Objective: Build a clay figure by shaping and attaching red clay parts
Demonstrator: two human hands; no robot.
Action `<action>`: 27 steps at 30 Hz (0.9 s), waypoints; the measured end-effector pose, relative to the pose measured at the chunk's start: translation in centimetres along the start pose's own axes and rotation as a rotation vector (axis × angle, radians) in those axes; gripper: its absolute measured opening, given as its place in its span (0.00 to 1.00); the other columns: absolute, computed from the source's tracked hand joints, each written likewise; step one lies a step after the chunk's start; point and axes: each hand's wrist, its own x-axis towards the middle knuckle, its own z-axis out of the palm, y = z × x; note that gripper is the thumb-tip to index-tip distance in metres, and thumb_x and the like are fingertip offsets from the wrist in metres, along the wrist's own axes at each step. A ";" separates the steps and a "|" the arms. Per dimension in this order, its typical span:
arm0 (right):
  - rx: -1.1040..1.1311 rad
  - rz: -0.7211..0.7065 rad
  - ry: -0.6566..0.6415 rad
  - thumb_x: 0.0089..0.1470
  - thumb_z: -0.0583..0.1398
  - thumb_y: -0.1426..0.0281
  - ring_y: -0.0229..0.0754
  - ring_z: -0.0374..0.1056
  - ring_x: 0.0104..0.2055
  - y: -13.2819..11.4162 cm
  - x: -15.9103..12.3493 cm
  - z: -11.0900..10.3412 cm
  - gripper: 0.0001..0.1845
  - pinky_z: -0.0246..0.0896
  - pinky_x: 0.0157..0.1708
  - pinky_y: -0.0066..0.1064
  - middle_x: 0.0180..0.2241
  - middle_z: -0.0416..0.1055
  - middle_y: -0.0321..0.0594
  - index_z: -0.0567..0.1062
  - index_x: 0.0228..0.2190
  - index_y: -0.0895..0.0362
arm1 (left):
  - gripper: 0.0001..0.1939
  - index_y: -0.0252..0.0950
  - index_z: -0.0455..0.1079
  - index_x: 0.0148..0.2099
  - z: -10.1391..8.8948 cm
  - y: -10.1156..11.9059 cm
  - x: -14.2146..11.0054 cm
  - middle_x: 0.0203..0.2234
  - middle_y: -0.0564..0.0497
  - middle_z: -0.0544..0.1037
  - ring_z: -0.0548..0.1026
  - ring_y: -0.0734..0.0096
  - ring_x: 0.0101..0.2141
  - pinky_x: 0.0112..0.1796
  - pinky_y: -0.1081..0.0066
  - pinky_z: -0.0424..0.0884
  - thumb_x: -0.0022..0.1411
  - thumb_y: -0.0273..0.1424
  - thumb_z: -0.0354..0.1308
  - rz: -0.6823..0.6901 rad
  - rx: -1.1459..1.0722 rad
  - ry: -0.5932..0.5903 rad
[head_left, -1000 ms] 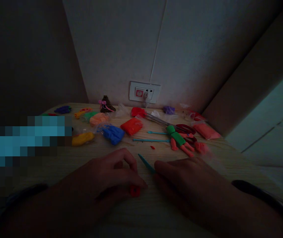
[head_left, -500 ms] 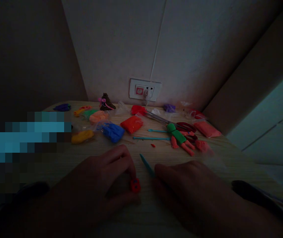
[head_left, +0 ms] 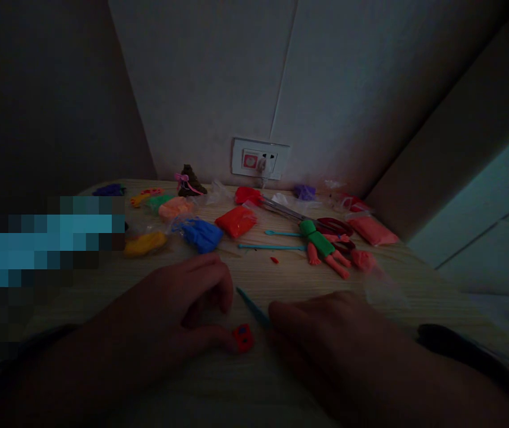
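Observation:
Low in the middle of the head view, a small red clay piece [head_left: 243,338] with dark blue marks lies on the wooden table [head_left: 183,380]. My left hand [head_left: 192,303] is beside it, thumb tip at its left edge and the index finger curled above and apart from it. Thumb and fingers stand apart, so this hand is open. My right hand [head_left: 326,339] is closed around a teal modelling tool [head_left: 253,307], whose pointed tip slants up and left, behind the red piece. A tiny red scrap [head_left: 275,260] lies farther back.
Behind my hands lie a clay figure in green [head_left: 323,244], scissors [head_left: 288,210], teal tools [head_left: 272,247] and bagged clay: blue [head_left: 201,234], red-orange [head_left: 236,222], yellow [head_left: 145,243] and pink [head_left: 374,229]. A brown clay shape [head_left: 189,181] stands near the wall socket [head_left: 260,159].
My left index finger has lifted off the red clay piece, and the thumb now touches its side. The teal tool in my right hand has shifted left and slightly lower.

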 end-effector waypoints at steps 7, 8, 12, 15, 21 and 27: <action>-0.019 -0.018 -0.049 0.56 0.65 0.81 0.40 0.79 0.25 -0.4 0.0 -0.1 0.09 0.49 0.19 0.29 0.30 0.86 0.38 0.78 0.32 0.55 | 0.13 0.41 0.67 0.29 0.3 -0.4 -0.3 0.28 0.58 0.71 0.66 0.69 0.27 0.24 0.73 0.57 0.53 0.36 0.70 0.015 0.006 0.007; -0.024 0.002 -0.028 0.57 0.65 0.81 0.40 0.80 0.26 -0.4 0.0 -0.1 0.08 0.50 0.19 0.29 0.31 0.86 0.39 0.79 0.33 0.55 | 0.14 0.41 0.68 0.29 0.4 -0.5 -0.5 0.28 0.58 0.71 0.66 0.69 0.27 0.24 0.73 0.57 0.54 0.37 0.71 0.032 0.016 0.008; 0.001 -0.038 -0.085 0.57 0.64 0.81 0.41 0.80 0.26 -0.4 -0.1 -0.1 0.09 0.48 0.19 0.30 0.31 0.86 0.38 0.79 0.34 0.55 | 0.15 0.41 0.67 0.30 0.5 -1.0 -0.7 0.27 0.60 0.69 0.65 0.72 0.25 0.24 0.74 0.56 0.56 0.36 0.73 0.082 0.049 0.058; -0.007 0.014 -0.068 0.58 0.64 0.80 0.42 0.79 0.27 -0.5 -0.1 0.0 0.08 0.49 0.20 0.30 0.32 0.86 0.39 0.78 0.34 0.55 | 0.16 0.40 0.68 0.30 0.4 -0.9 -0.7 0.27 0.60 0.71 0.65 0.73 0.24 0.23 0.74 0.57 0.55 0.35 0.74 0.103 0.067 0.041; 0.014 0.031 -0.095 0.61 0.63 0.78 0.42 0.80 0.28 -0.2 0.2 -0.2 0.06 0.50 0.23 0.30 0.33 0.86 0.40 0.78 0.35 0.56 | 0.18 0.45 0.73 0.38 0.9 -1.1 -1.6 0.37 0.61 0.78 0.77 0.67 0.34 0.34 0.72 0.69 0.53 0.37 0.79 0.180 0.050 0.029; 0.002 0.107 0.010 0.67 0.61 0.73 0.44 0.79 0.29 1.0 0.0 0.1 0.09 0.52 0.27 0.31 0.30 0.82 0.41 0.76 0.32 0.56 | 0.07 0.46 0.75 0.41 1.7 -1.1 -1.9 0.41 0.60 0.79 0.79 0.69 0.37 0.37 0.73 0.72 0.65 0.33 0.71 0.305 0.074 0.013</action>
